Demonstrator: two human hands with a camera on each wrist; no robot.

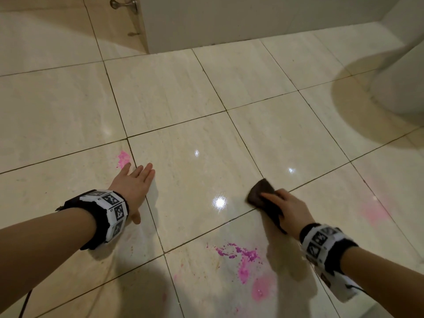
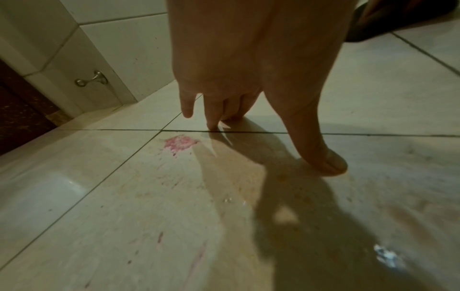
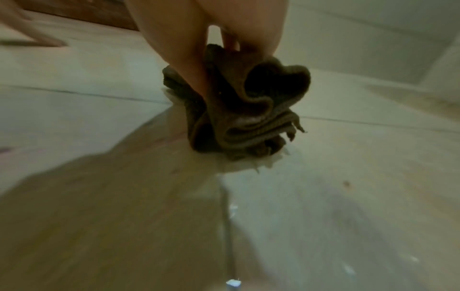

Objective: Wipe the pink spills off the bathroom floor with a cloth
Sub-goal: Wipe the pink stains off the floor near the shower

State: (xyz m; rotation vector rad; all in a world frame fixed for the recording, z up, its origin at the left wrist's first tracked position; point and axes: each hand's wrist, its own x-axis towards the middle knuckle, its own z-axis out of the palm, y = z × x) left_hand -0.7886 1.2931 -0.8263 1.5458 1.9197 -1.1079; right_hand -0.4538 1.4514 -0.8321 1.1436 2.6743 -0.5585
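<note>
My right hand (image 1: 290, 211) grips a bunched dark brown cloth (image 1: 263, 195) and presses it on the cream tiled floor (image 1: 206, 111); in the right wrist view the cloth (image 3: 248, 110) hangs folded under the fingers. My left hand (image 1: 134, 184) lies flat on the floor with straight fingers, fingertips (image 2: 212, 124) touching the tile. A small pink spill (image 1: 123, 158) (image 2: 179, 143) sits just beyond the left fingers. A larger pink splatter (image 1: 246, 265) lies near me, below the right hand. A faint pink smear (image 1: 374, 213) shows to the right.
A white toilet base (image 1: 399, 83) stands at the far right. A white wall panel (image 1: 229, 19) runs along the back, with a metal door stop (image 1: 125, 3) at the far left. Open tiles lie between my hands.
</note>
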